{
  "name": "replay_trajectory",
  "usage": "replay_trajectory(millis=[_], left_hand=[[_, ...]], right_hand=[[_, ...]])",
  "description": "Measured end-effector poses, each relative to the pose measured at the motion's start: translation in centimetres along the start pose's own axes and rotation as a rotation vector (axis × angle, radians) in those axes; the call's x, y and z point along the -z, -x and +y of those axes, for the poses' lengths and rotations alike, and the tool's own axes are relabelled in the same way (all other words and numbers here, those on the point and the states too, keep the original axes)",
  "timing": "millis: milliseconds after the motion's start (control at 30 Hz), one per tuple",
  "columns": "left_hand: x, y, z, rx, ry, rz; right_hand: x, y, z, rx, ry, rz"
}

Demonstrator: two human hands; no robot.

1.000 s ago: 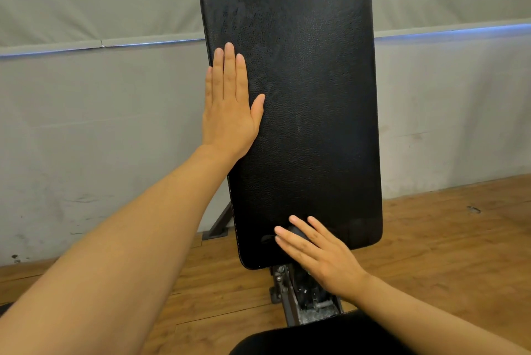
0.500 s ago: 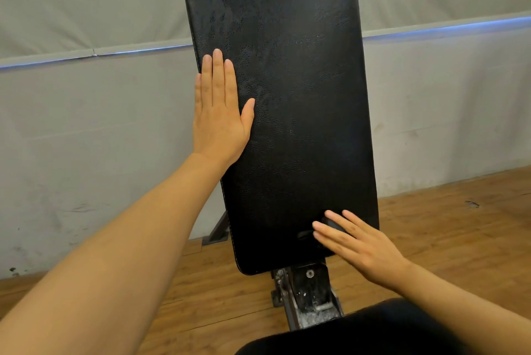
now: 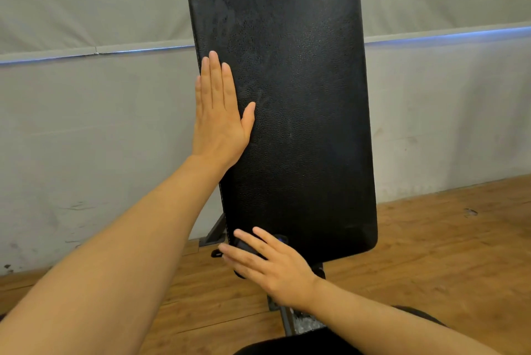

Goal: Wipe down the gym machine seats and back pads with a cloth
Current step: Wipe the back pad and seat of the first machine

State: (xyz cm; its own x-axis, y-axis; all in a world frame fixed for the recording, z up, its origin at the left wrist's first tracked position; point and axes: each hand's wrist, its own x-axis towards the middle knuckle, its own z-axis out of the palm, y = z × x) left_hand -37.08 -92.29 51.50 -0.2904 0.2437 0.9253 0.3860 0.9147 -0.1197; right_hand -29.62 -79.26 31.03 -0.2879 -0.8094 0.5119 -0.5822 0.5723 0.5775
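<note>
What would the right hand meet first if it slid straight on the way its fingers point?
The right hand points up-left along the pad bottom. It would probably leave the pad's lower left edge, then nothing until the wall; depth is unclear.

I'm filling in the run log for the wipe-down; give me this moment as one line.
left hand: flat on back pad, left edge | right hand: fingers straight, pressing dark cloth on pad's lower left corner | step: wiping

A grey wall point(image 3: 86, 139) fills the background, with a thin blue-lit strip point(image 3: 448, 35) running across it (level, at mid-height). Scuff marks point(image 3: 74, 206) show low on the wall's left part. Below the wall lies a wooden plank floor point(image 3: 445, 239), with one small dark spot point(image 3: 471, 212).
</note>
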Motion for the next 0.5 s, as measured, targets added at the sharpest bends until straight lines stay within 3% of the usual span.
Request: replay_trajectory(millis=[167,333,500], left_hand=[[-0.1,0.1,0.0,0.006,0.013,0.001],[-0.7,0.1,-0.4,-0.061,0.068,0.094],[-0.7,0.2,-0.3,-0.047,0.09,0.082]], right_hand=[[0.3,2.9,2.4,0.061,0.019,0.01],[0.9,9.5,6.7,-0.082,0.024,0.051],[0.8,13.8,8.8,-0.225,0.048,0.028]])
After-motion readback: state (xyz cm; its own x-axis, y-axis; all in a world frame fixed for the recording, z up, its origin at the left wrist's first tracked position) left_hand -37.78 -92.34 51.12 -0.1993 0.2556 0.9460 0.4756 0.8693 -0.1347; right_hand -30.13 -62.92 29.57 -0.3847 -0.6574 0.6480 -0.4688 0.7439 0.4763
